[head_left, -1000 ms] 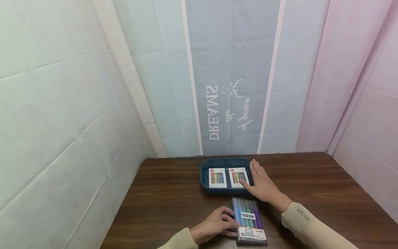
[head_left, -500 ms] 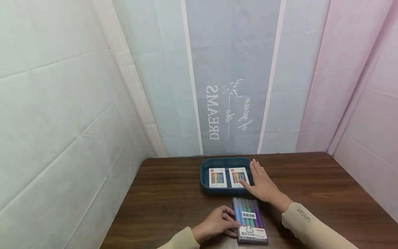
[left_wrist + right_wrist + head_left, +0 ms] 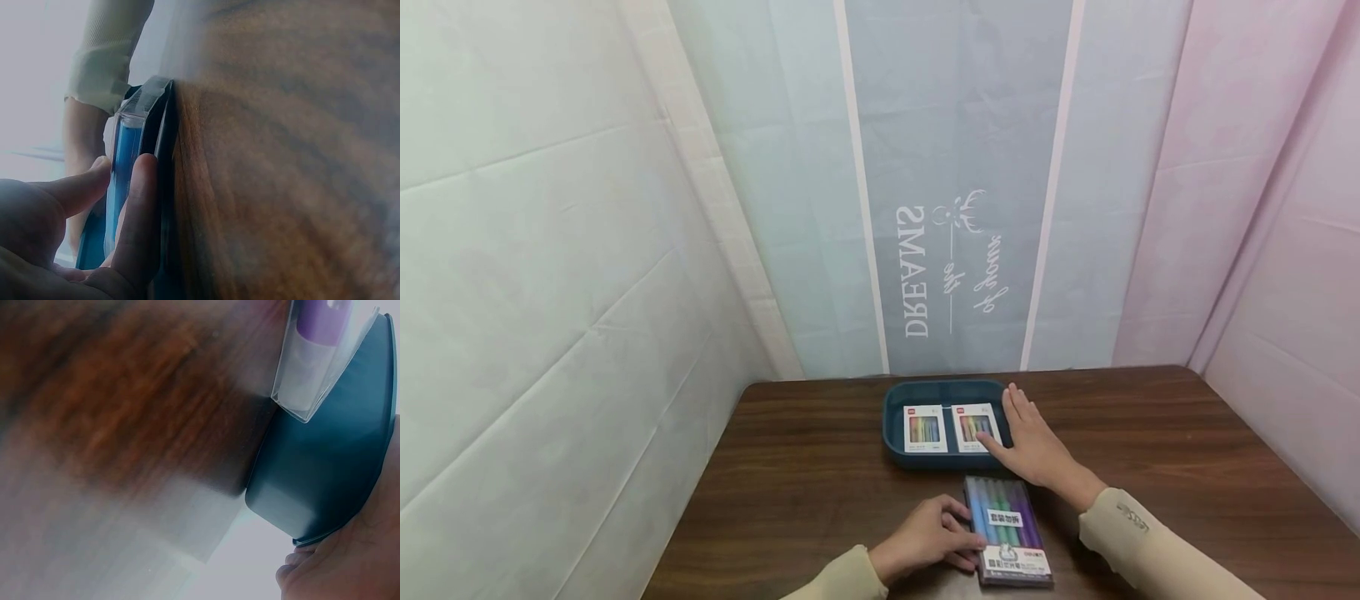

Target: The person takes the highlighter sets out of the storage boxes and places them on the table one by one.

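Dark wood worktop [image 3: 820, 492] with three pen packs total: two small white ones lying side by side in one dark blue tray [image 3: 897, 398], and one bigger clear pen case [image 3: 1006, 528] sitting flat on the wood just in front of the tray, closer to the person.

Left hand [image 3: 925, 537] is at the case's left edge, fingers [image 3: 139, 212] loosely curled and pressed against its side, thumb up near the top face, so it's got a light hold on it. Right hand [image 3: 1033, 446] lies flat with straight fingers on the tray's right rim, thumb tip reaching onto the right white pack [image 3: 976, 427]; not gripping anything. The left white pack [image 3: 924, 428] sits just beside it, untouched.

Both arms are in beige sleeves [image 3: 1150, 546]. Pastel cloth panels behind, one with "DREAMS" printed on it [image 3: 953, 267].
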Tool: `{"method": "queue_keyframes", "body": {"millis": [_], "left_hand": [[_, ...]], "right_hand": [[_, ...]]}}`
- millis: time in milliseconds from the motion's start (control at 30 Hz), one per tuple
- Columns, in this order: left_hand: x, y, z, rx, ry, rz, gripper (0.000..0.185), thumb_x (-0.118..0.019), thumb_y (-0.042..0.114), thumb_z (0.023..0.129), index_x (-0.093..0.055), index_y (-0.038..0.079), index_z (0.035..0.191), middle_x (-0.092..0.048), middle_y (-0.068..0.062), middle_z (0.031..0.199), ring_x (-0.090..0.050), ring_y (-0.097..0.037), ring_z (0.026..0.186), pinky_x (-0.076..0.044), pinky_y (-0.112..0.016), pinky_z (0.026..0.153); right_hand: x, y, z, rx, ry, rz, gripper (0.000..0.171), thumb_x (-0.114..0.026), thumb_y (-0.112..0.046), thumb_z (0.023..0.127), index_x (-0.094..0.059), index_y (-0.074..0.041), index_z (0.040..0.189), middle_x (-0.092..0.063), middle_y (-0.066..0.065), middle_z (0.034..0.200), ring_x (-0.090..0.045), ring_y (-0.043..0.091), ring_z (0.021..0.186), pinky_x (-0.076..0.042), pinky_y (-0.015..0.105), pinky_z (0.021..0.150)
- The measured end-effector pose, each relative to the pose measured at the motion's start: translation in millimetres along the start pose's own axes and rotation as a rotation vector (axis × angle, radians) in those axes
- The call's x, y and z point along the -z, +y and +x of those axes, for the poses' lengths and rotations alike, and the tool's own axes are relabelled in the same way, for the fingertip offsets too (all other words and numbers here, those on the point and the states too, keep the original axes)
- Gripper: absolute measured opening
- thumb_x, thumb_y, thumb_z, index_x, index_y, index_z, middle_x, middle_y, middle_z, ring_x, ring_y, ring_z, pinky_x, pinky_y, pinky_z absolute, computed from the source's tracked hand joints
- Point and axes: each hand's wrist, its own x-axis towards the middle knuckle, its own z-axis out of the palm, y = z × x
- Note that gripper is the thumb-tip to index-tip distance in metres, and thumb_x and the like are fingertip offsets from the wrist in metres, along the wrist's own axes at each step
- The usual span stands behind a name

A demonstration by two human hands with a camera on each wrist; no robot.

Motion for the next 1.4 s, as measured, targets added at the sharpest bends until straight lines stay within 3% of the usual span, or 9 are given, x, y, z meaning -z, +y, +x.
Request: {"method": "queue_keyframes", "body": {"millis": [633,1033,1400], "left_hand": [[-7.6,-2.6,4.1,-0.033,-0.006,0.043,0.028,-0.081,0.003,0.095,-0.062,0.006,0.115,-0.075,-0.013,0.086,-0.078,-0.02,0.071,-0.066,-0.032,0.064],[-12.2,-2.5,2.1,-0.046,0.012,0.061,0.028,-0.081,0.001,0.095,-0.062,0.005,0.114,-0.075,-0.012,0.084,-0.078,-0.022,0.072,-0.066,-0.032,0.064],[-13.0,-1.1,1.0,-0.05,0.021,0.06,0.026,-0.082,0.002,0.094,-0.062,0.004,0.111,-0.075,-0.013,0.083,-0.077,-0.019,0.069,-0.065,-0.031,0.061]], "right_hand": [[1,3,-4,0.004,0.0,-0.004,0.109,-0.06,-0.066,0.102,-0.018,0.013,0.164,-0.011,0.032,0.175,-0.015,0.052,0.161,-0.018,0.067,0.129],[2,1,-7,0.016,0.002,0.007,0.105,-0.064,-0.058,0.103,-0.018,0.014,0.164,-0.011,0.033,0.174,-0.014,0.052,0.161,-0.017,0.067,0.129],[3,3,-6,0.025,0.006,0.014,0.107,-0.064,-0.06,0.103,-0.018,0.014,0.164,-0.012,0.033,0.174,-0.013,0.051,0.161,-0.017,0.067,0.129]]}}
